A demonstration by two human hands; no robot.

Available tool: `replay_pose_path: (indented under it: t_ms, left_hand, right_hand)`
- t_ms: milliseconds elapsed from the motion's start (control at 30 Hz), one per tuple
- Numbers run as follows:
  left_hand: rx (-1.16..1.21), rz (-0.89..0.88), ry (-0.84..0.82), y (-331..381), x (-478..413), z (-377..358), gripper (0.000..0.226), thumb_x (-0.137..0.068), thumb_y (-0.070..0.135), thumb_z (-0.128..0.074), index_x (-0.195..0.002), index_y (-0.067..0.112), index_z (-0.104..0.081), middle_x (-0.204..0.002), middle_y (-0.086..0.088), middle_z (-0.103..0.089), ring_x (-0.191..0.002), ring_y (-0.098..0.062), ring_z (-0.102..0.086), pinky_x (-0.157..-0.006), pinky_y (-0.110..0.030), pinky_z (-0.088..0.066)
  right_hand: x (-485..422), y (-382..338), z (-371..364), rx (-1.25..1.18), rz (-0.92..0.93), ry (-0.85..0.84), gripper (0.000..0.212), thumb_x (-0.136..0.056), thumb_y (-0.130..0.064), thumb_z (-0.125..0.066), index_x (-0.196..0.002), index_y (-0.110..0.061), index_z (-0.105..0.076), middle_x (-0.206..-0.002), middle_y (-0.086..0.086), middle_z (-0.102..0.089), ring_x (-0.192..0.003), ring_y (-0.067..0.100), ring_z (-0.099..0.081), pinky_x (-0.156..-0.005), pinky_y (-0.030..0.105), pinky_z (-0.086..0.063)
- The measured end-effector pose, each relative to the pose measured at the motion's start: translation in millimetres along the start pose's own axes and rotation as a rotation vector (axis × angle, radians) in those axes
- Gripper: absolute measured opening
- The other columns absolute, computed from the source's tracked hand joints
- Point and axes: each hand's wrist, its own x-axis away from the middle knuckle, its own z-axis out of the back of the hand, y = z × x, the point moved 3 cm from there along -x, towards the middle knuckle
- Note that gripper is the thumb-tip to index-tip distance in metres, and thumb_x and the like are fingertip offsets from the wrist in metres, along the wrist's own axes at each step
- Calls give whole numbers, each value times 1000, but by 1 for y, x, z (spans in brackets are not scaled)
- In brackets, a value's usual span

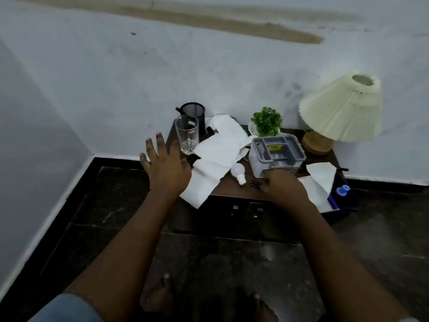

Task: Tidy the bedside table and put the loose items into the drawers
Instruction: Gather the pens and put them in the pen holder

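Gathering step, I think: left hand (164, 168) spread wide by the glass (186, 135); right hand (284, 188) has unclear grip; next, open a drawer (235, 216).

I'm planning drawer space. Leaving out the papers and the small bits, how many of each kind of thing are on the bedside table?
Drinking glass: 1
Black mesh cup: 1
Light bulb: 1
Grey box: 1
Potted plant: 1
Lamp: 1
Total: 6
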Motion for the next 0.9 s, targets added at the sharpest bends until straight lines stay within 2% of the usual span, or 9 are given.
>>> replay_pose_path:
  t_ms: [100,200,267,367,500,567,667,767,900]
  left_hand:
    - [1,121,8,-21,-7,5,49,-93,24,-58,-142,17,-54,-168,-16,-22,-154,-42,-12,-118,-63,-18]
    - [-8,176,-1,-38,-9,2,40,-93,22,-58,-133,15,-63,-159,-15,-37,-147,-40,-24,-115,-58,-24]
    - [-20,215,-31,-44,-9,0,37,-94,25,-57,-128,15,-68,-151,-14,-44,-142,-40,-31,-113,-56,-27]
    - [-53,207,-91,-45,-6,-4,37,-97,33,-55,-127,16,-69,-144,-14,-49,-136,-39,-36,-111,-53,-28]
    - [-62,194,-119,-48,-6,-13,35,-98,34,-56,-128,19,-68,-145,-11,-49,-136,-38,-36,-111,-53,-29]
    - [-59,206,-130,-51,-7,-17,34,-98,31,-58,-128,18,-67,-143,-11,-49,-136,-38,-36,-110,-53,-30]
    - [-25,245,-142,-55,-6,-22,32,-97,25,-59,-127,16,-65,-141,-13,-49,-137,-40,-34,-110,-54,-30]
    - [90,296,-97,-60,-11,-17,26,-95,20,-60,-120,15,-67,-137,-14,-52,-133,-41,-39,-107,-54,-33]
    - [427,278,22,-62,-20,9,10,-97,13,-63,-105,12,-69,-111,-11,-70,-109,-35,-62,-97,-44,-47]
  right_hand:
    - [-1,8,-9,19,-58,3,11,-92,-23,-59,-89,-13,-62,-94,9,-66,-78,26,-61,-65,34,-49]
    - [1,6,-18,62,-71,-24,22,-95,-21,-55,-113,-21,-69,-103,6,-69,-87,24,-65,-71,35,-53]
    - [0,5,-20,63,-94,-25,28,-98,-19,-53,-121,-22,-69,-107,6,-70,-91,24,-66,-76,35,-56]
    - [-1,0,-17,57,-107,3,22,-98,-17,-54,-112,-16,-71,-96,6,-69,-83,23,-64,-71,32,-51]
    - [2,-22,1,-83,50,226,16,-95,-24,-58,-98,-16,-72,-82,4,-70,-74,24,-64,-64,35,-52]
    - [3,-35,9,-170,147,312,17,-93,-24,-62,-104,-19,-74,-81,5,-69,-72,24,-62,-58,33,-46]
    - [2,-49,10,-249,218,348,24,-95,-23,-64,-117,-18,-73,-86,-1,-51,-68,17,-51,-53,28,-33]
    - [2,-55,11,-347,207,385,25,-95,-23,-66,-117,-14,-73,-96,-2,-48,-76,17,-54,-63,31,-42]
    - [-1,-70,20,-393,276,439,17,-96,-21,-63,-107,-11,-70,-98,1,-62,-97,28,-58,-81,38,-46]
